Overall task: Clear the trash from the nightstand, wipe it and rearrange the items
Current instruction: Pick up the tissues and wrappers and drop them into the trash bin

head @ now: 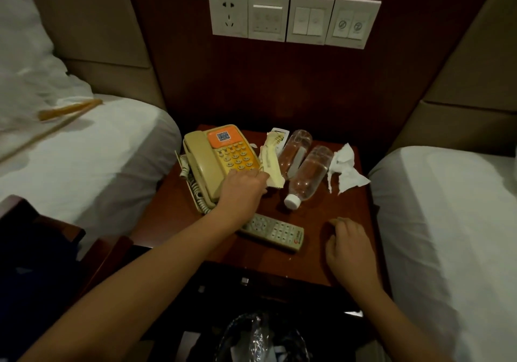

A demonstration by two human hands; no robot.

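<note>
left hand (242, 187) pinching wrapper (270, 163), nightstand (313, 252)

Phone (221, 160) is set at the nightstand (305, 261) back-left. Wrapper (270, 160) lies just right of it, then two bottles (303, 171) laid side by side, then tissue (345, 170) at the right edge. Remote (275, 231) is placed in front, mid-table. Bin (260, 339) sits below the front edge. Beds flank both sides.

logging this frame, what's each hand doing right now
Left hand: grips the paper wrapper beside the phone.
Right hand: loosely curled, holds nothing, rests on the nightstand.
</note>
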